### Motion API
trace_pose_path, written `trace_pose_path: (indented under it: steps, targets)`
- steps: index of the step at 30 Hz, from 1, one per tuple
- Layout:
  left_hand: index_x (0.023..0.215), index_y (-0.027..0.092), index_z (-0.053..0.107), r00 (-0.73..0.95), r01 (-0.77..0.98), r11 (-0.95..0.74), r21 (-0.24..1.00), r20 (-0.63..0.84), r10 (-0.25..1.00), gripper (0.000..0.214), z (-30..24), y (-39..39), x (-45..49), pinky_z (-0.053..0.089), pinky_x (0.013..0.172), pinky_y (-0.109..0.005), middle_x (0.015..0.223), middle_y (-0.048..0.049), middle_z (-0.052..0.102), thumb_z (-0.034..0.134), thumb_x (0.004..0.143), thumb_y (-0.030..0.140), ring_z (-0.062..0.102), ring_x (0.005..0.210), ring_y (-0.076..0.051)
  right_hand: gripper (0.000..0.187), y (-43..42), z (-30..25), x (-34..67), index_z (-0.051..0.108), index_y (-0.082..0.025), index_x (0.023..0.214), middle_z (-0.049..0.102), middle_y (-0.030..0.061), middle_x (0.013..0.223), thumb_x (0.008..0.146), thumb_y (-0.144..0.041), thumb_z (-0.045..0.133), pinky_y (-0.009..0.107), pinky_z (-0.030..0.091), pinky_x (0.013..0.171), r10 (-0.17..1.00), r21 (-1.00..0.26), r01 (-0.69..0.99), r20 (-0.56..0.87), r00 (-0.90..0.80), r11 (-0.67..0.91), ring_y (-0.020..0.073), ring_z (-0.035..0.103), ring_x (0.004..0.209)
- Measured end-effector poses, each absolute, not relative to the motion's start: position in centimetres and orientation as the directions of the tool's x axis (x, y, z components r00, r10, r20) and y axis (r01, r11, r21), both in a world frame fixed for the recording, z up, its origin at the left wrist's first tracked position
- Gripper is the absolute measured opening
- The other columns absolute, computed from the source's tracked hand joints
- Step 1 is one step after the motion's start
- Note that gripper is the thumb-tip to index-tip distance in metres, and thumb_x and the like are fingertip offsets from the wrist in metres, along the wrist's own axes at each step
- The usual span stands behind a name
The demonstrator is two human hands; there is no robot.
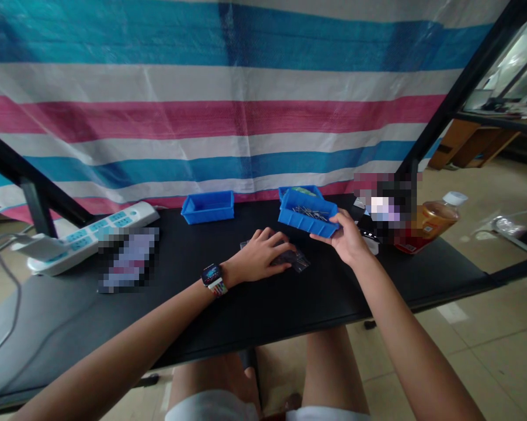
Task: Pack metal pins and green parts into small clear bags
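My right hand (pixel 345 238) grips a small blue plastic bin (pixel 296 220) by its right end, tilting it a little above the table. Inside lie several thin metal pieces (pixel 309 212) like nails or screws; the exact kind is too small to tell. Palm down on the black tabletop, my left hand (pixel 263 254) rests over a clear plastic bag (pixel 302 263), fingers apart and slightly bent. Most of the bag is hidden under that hand. A second blue bin (pixel 283 192) stands just behind the held one, partly covered by it, with something greenish in it.
Another blue bin (pixel 208 210) stands at the back left of the table (pixel 228 316). A white power strip (pixel 92 237) with a plugged-in cable lies at the left, beside a blurred-out flat item (pixel 132 260). On the right are a drink bottle (pixel 441 217) and blurred items. A striped sheet (pixel 246 117) hangs behind.
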State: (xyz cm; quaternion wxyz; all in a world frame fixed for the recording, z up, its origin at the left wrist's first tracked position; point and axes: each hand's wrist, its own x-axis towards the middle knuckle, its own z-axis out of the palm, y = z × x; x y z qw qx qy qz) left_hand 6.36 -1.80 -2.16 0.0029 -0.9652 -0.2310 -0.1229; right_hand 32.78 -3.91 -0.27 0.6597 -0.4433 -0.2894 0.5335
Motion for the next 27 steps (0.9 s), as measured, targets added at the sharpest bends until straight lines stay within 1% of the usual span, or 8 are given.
trace_pose_path:
  steps: [2, 7, 11, 14, 18, 21, 24, 27]
  targets:
    - [0.138, 0.026, 0.065, 0.865, 0.461, -0.887, -0.016, 0.229, 0.446, 0.036, -1.9, -1.8, 5.9, 0.051, 0.097, -0.046, 0.136, -0.0105, 0.066, 0.053, 0.111, 0.047, 0.06, 0.112, -0.03, 0.038, -4.9, -0.5, 32.8, 0.057, -0.027, 0.103, 0.073, -0.0012, 0.107, 0.07, -0.022, 0.077, 0.051, 0.074, 0.071, 0.959, -0.888, -0.456, -0.075, 0.273, 0.06, 0.023, 0.074, 0.092]
    - [0.13, 0.022, 0.063, 0.861, 0.498, -0.853, -0.155, 0.203, 0.466, 0.024, -1.5, -1.3, 5.0, 0.053, 0.082, -0.037, 0.123, -0.01, 0.068, 0.048, 0.112, 0.029, 0.064, 0.1, -0.025, 0.056, -6.9, -1.1, 32.4, 0.057, -0.029, 0.109, 0.075, -0.0025, 0.107, 0.067, -0.031, 0.095, 0.053, 0.073, 0.08, 0.947, -0.895, -0.427, -0.018, 0.322, 0.128, 0.0241, 0.077, 0.095]
    - [0.123, 0.02, 0.06, 0.847, 0.514, -0.846, -0.141, 0.239, 0.475, 0.02, -1.7, -1.0, 4.4, 0.054, 0.075, -0.033, 0.115, -0.0102, 0.068, 0.043, 0.113, 0.025, 0.068, 0.094, -0.023, 0.065, -7.9, -2.0, 31.7, 0.055, -0.029, 0.114, 0.074, -0.0008, 0.112, 0.067, -0.041, 0.099, 0.054, 0.071, 0.087, 0.928, -0.917, -0.358, 0.029, 0.373, 0.173, 0.0266, 0.076, 0.107]
    - [0.121, 0.02, 0.058, 0.807, 0.535, -0.845, -0.005, 0.299, 0.51, 0.02, -2.1, -0.6, 3.9, 0.054, 0.072, -0.031, 0.112, -0.0095, 0.068, 0.041, 0.112, 0.024, 0.069, 0.088, -0.021, 0.07, -8.4, -3.0, 31.1, 0.053, -0.031, 0.121, 0.071, 0.001, 0.118, 0.069, -0.048, 0.098, 0.051, 0.07, 0.087, 0.899, -0.94, -0.273, 0.07, 0.432, 0.204, 0.0275, 0.074, 0.113]
    - [0.119, 0.021, 0.059, 0.662, 0.516, -0.788, 0.336, 0.427, 0.616, 0.018, -2.7, 0.0, 3.4, 0.053, 0.071, -0.029, 0.109, -0.0072, 0.07, 0.045, 0.109, 0.027, 0.068, 0.08, -0.017, 0.073, -8.9, -4.0, 30.4, 0.05, -0.031, 0.129, 0.068, 0.0053, 0.124, 0.074, -0.053, 0.093, 0.045, 0.07, 0.086, 0.867, -0.969, -0.112, 0.142, 0.477, 0.22, 0.0271, 0.074, 0.11]
    - [0.11, 0.02, 0.061, 0.509, 0.461, -0.699, 0.546, 0.482, 0.713, 0.013, -2.9, 0.3, 3.4, 0.051, 0.068, -0.027, 0.094, -0.0038, 0.069, 0.051, 0.106, 0.029, 0.066, 0.075, -0.016, 0.074, -9.5, -3.9, 29.7, 0.048, -0.028, 0.132, 0.065, 0.0097, 0.13, 0.077, -0.052, 0.091, 0.044, 0.069, 0.093, 0.865, -0.97, 0.008, 0.219, 0.452, 0.241, 0.028, 0.075, 0.111]
    - [0.106, 0.02, 0.061, 0.398, 0.405, -0.626, 0.666, 0.489, 0.777, 0.013, -3.0, 0.5, 3.5, 0.048, 0.064, -0.026, 0.082, -0.001, 0.066, 0.055, 0.105, 0.032, 0.062, 0.07, -0.015, 0.074, -9.9, -3.5, 28.8, 0.045, -0.028, 0.135, 0.059, 0.0144, 0.141, 0.08, -0.05, 0.09, 0.047, 0.068, 0.097, 0.88, -0.957, 0.077, 0.288, 0.378, 0.28, 0.0309, 0.074, 0.117]
    - [0.105, 0.02, 0.061, 0.318, 0.355, -0.573, 0.738, 0.481, 0.817, 0.014, -3.2, 0.7, 3.6, 0.049, 0.064, -0.025, 0.083, -0.0018, 0.068, 0.057, 0.105, 0.034, 0.064, 0.071, -0.015, 0.076, -10.1, -3.3, 28.0, 0.044, -0.028, 0.139, 0.053, 0.0168, 0.15, 0.082, -0.049, 0.089, 0.05, 0.068, 0.099, 0.891, -0.939, 0.142, 0.343, 0.298, 0.314, 0.034, 0.072, 0.123]
